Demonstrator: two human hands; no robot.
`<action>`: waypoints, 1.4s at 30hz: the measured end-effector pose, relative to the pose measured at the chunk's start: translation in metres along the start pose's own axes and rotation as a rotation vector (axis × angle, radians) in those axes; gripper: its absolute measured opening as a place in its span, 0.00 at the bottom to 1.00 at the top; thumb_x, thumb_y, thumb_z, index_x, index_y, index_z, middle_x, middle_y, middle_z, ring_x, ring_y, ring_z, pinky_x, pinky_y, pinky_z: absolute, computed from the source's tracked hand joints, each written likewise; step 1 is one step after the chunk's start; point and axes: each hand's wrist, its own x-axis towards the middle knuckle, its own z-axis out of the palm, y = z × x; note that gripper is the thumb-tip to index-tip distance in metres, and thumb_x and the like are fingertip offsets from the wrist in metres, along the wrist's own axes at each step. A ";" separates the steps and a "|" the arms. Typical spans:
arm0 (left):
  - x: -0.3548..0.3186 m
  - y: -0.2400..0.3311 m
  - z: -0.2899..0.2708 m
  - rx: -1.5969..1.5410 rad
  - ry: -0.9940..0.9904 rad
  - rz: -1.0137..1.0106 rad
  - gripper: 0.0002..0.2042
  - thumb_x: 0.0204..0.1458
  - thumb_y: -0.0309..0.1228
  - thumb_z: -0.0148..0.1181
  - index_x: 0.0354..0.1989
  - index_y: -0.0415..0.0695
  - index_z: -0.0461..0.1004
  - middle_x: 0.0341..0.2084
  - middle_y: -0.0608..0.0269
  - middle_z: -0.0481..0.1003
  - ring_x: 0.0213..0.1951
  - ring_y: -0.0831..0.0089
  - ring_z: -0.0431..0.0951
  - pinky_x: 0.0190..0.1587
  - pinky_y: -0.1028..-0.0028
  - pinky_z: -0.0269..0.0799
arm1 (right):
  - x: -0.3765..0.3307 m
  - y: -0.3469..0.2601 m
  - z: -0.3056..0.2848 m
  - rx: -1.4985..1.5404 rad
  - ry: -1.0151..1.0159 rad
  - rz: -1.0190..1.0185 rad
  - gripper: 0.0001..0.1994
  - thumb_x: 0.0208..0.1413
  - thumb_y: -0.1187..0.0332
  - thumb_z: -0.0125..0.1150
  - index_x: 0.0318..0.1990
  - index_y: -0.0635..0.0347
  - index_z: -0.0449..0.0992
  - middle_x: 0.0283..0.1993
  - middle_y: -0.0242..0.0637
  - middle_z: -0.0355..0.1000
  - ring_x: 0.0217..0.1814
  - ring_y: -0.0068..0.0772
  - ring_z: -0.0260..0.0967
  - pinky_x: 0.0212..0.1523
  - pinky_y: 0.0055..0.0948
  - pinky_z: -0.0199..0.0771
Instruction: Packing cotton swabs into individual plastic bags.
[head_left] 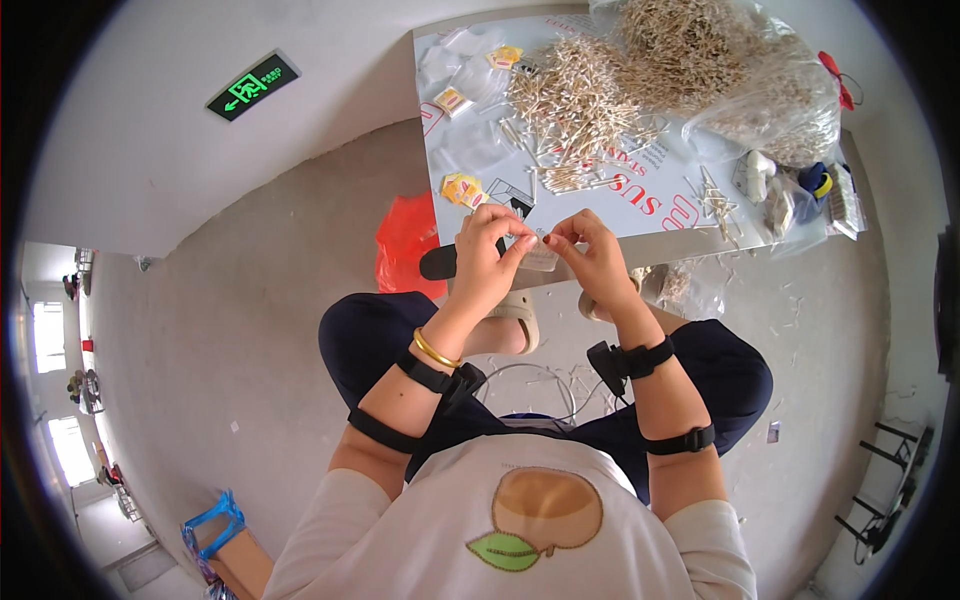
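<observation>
Just off the table's front edge, my left hand (487, 258) and my right hand (594, 260) face each other, thumb and forefinger of each pinched together. Between the fingertips hangs a small clear plastic bag (541, 262), gripped at its upper edge from both sides. Whether anything lies inside it is too small to tell. Beyond my hands, loose cotton swabs (575, 105) form a big heap, with a short row of swabs (575, 180) in front. Yellow-and-white printed cards (462, 190) lie beyond my left hand, and more clear bags (470, 148) are behind them.
A large clear sack of swabs (760, 90) fills the table's far right. Scattered swabs (718, 205) and a white bottle-like item (760, 172) lie near the right edge. A red plastic bag (405, 245) is left of the table (650, 225). A cardboard box (243, 565) stands lower left.
</observation>
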 end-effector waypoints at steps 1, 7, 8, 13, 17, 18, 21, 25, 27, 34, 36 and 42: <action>-0.003 -0.008 0.006 0.046 0.028 -0.034 0.06 0.52 0.32 0.72 0.34 0.46 0.82 0.42 0.64 0.75 0.47 0.59 0.74 0.50 0.61 0.68 | 0.002 0.008 0.003 -0.022 0.033 -0.004 0.10 0.57 0.66 0.73 0.36 0.65 0.82 0.36 0.36 0.72 0.38 0.29 0.70 0.38 0.30 0.71; -0.017 -0.037 0.017 0.248 0.047 -0.126 0.07 0.49 0.32 0.74 0.32 0.46 0.82 0.39 0.64 0.74 0.44 0.58 0.74 0.47 0.59 0.68 | 0.003 0.054 0.018 -0.097 0.067 0.160 0.12 0.55 0.64 0.75 0.34 0.66 0.83 0.34 0.38 0.73 0.33 0.29 0.70 0.37 0.30 0.72; -0.016 -0.041 0.019 0.246 0.050 -0.149 0.07 0.48 0.31 0.75 0.31 0.46 0.82 0.38 0.64 0.74 0.45 0.57 0.73 0.47 0.59 0.67 | 0.004 0.061 0.021 -0.097 0.065 0.164 0.12 0.55 0.64 0.75 0.34 0.66 0.83 0.34 0.38 0.73 0.33 0.29 0.70 0.37 0.30 0.72; -0.017 -0.075 0.032 0.018 0.056 -0.317 0.08 0.50 0.30 0.75 0.31 0.42 0.81 0.33 0.63 0.76 0.34 0.68 0.77 0.39 0.69 0.72 | 0.012 0.081 0.031 -0.066 0.168 0.139 0.11 0.55 0.66 0.75 0.35 0.67 0.83 0.35 0.40 0.74 0.33 0.31 0.73 0.38 0.31 0.74; -0.028 -0.101 0.041 -0.243 -0.055 -0.574 0.08 0.57 0.29 0.71 0.34 0.37 0.80 0.29 0.65 0.81 0.30 0.80 0.79 0.36 0.78 0.74 | 0.011 0.096 0.040 -0.117 0.154 0.219 0.11 0.55 0.66 0.74 0.36 0.67 0.83 0.36 0.42 0.77 0.34 0.32 0.75 0.38 0.32 0.76; -0.029 -0.102 0.042 -0.246 -0.057 -0.580 0.08 0.57 0.29 0.71 0.34 0.37 0.80 0.29 0.65 0.81 0.30 0.80 0.79 0.36 0.78 0.74 | 0.010 0.098 0.042 -0.093 0.148 0.269 0.11 0.56 0.66 0.73 0.36 0.67 0.83 0.35 0.42 0.78 0.33 0.32 0.76 0.38 0.32 0.76; -0.031 -0.102 0.045 -0.286 -0.054 -0.629 0.08 0.59 0.29 0.69 0.37 0.36 0.79 0.29 0.65 0.82 0.33 0.79 0.81 0.38 0.78 0.75 | 0.011 0.100 0.041 -0.074 0.126 0.330 0.12 0.57 0.65 0.72 0.37 0.68 0.82 0.32 0.42 0.80 0.32 0.32 0.77 0.38 0.31 0.77; -0.039 -0.094 0.044 -0.405 -0.093 -0.761 0.08 0.59 0.29 0.68 0.37 0.36 0.80 0.29 0.63 0.82 0.33 0.77 0.82 0.37 0.77 0.75 | 0.000 0.105 0.043 -0.031 0.105 0.332 0.13 0.59 0.64 0.70 0.38 0.69 0.81 0.29 0.41 0.80 0.30 0.29 0.77 0.37 0.30 0.77; -0.044 -0.095 0.043 -0.461 -0.059 -0.776 0.09 0.58 0.30 0.69 0.36 0.35 0.80 0.28 0.61 0.83 0.32 0.77 0.83 0.35 0.76 0.75 | 0.001 0.109 0.045 -0.025 0.093 0.320 0.12 0.60 0.65 0.69 0.38 0.69 0.81 0.29 0.41 0.80 0.30 0.28 0.77 0.36 0.29 0.77; -0.047 -0.098 0.044 -0.395 -0.100 -0.635 0.11 0.59 0.32 0.68 0.37 0.35 0.82 0.27 0.61 0.83 0.30 0.78 0.81 0.35 0.76 0.75 | -0.007 0.121 0.036 0.064 0.081 0.303 0.11 0.65 0.67 0.65 0.38 0.70 0.79 0.29 0.37 0.80 0.31 0.24 0.78 0.35 0.27 0.77; -0.040 -0.091 0.035 -0.388 -0.073 -0.597 0.11 0.59 0.32 0.68 0.37 0.35 0.82 0.27 0.61 0.82 0.29 0.78 0.80 0.35 0.76 0.74 | -0.003 0.109 0.033 0.074 0.069 0.304 0.12 0.65 0.66 0.64 0.38 0.70 0.79 0.29 0.36 0.79 0.31 0.23 0.77 0.35 0.26 0.76; -0.021 -0.055 -0.018 -0.633 -0.121 -0.603 0.09 0.64 0.34 0.65 0.41 0.39 0.79 0.29 0.76 0.75 0.31 0.86 0.69 0.35 0.81 0.67 | 0.015 0.024 0.022 0.298 -0.077 0.254 0.13 0.70 0.62 0.61 0.39 0.66 0.78 0.29 0.28 0.73 0.32 0.19 0.70 0.38 0.22 0.70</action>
